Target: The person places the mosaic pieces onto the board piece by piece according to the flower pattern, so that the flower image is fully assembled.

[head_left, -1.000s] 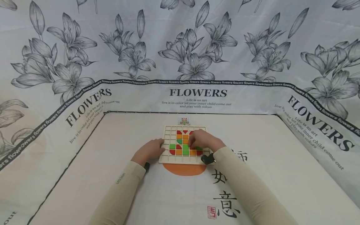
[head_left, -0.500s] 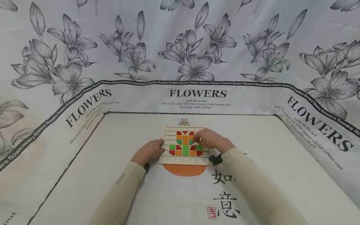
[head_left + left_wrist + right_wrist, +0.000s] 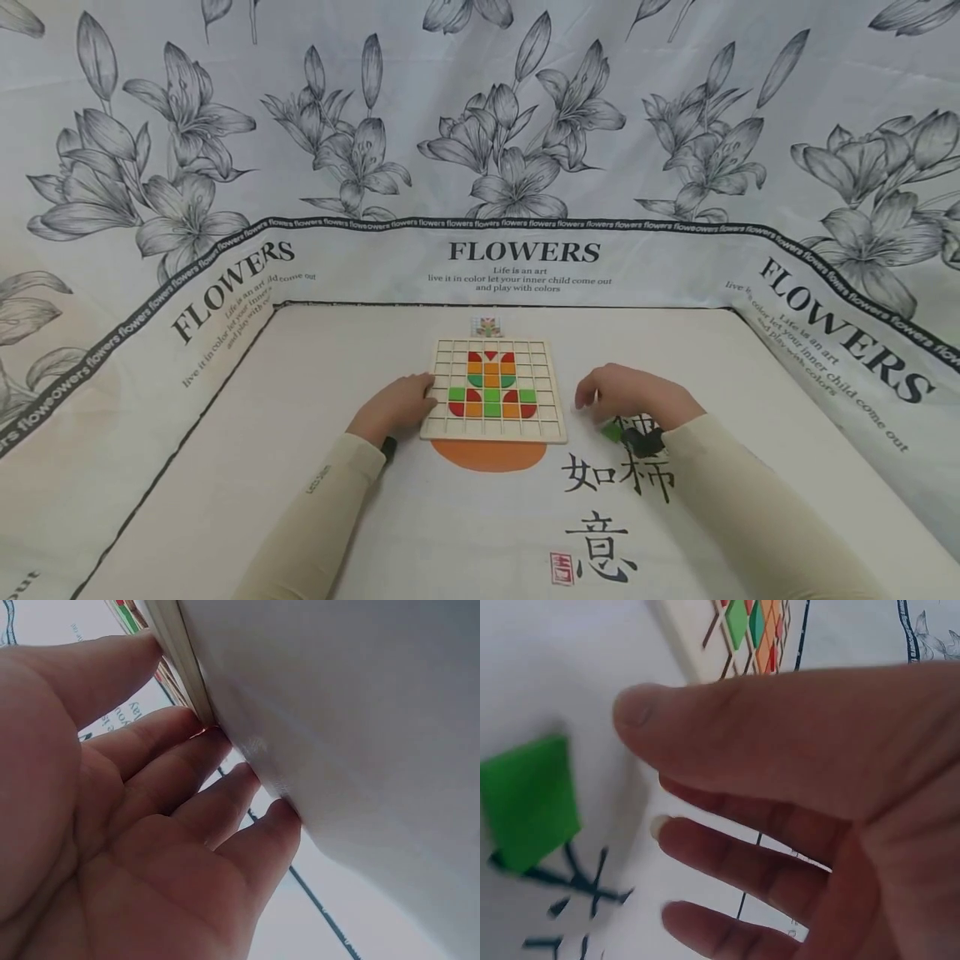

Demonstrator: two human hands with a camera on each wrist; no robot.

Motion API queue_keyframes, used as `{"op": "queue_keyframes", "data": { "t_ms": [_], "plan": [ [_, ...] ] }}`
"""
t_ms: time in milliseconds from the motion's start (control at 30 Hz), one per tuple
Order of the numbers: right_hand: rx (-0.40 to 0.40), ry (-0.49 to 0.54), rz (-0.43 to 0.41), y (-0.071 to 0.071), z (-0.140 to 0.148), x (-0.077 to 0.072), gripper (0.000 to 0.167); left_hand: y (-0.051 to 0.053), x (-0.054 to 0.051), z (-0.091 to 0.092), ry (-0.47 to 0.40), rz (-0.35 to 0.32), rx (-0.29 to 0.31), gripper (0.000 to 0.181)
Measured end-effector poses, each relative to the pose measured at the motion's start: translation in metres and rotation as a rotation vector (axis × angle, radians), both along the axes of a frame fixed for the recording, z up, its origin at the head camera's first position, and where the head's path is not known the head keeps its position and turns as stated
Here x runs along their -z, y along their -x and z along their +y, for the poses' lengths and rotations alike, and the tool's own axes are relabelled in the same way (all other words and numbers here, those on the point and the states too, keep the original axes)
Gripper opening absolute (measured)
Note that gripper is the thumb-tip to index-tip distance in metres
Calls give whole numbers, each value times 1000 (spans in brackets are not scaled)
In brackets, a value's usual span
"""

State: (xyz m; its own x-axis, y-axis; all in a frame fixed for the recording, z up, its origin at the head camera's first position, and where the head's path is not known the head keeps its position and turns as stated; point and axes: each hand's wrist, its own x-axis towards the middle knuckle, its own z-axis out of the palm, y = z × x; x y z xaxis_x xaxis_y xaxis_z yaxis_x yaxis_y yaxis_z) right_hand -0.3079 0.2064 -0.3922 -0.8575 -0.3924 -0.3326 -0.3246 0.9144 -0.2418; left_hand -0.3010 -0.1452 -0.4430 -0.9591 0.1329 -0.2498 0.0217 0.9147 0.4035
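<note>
A square wooden grid board (image 3: 555, 417) lies on the white cloth, with coloured tiles (image 3: 492, 381) in red, orange, green and teal forming a pattern. My left hand (image 3: 396, 403) touches the board's left edge; in the left wrist view its thumb and fingertips meet the edge, with the fingers fairly straight. Right of the board, my right hand (image 3: 637, 395) hovers over the cloth with nothing between its loosely bent fingers. Close by on the cloth lies a green square tile (image 3: 532, 802), partly covered by the hand and a black wristband (image 3: 643, 442) in the head view.
A small card (image 3: 487, 326) with a similar coloured pattern lies just beyond the board. The white cloth (image 3: 360, 517) bears an orange printed shape (image 3: 489, 455) and black characters (image 3: 600, 533). Flower-printed fabric walls (image 3: 525, 250) enclose the back and sides.
My right hand has left the tile pattern and moved right, off the board. The teal tile it was covering is now visible in the pattern. My left hand stays at the board's edge.
</note>
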Motion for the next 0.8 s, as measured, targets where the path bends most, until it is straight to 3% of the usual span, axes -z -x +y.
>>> {"op": "queue_keyframes", "data": {
  "t_ms": [200, 367, 500, 800],
  "plan": [
    [12, 16, -53, -26, 24, 2, 39, -1, 0, 0, 4, 9, 7, 59],
    [-7, 45, 39, -39, 37, 10, 34, -2, -2, 0, -2, 10, 7, 59],
    [-36, 62, 105, -40, 42, 15, 25, -1, -3, 0, -4, 9, 0, 59],
    [-27, 82, 144, -33, 27, 18, 24, 1, 1, 3, -21, -12, -27, 60]
  ]
}}
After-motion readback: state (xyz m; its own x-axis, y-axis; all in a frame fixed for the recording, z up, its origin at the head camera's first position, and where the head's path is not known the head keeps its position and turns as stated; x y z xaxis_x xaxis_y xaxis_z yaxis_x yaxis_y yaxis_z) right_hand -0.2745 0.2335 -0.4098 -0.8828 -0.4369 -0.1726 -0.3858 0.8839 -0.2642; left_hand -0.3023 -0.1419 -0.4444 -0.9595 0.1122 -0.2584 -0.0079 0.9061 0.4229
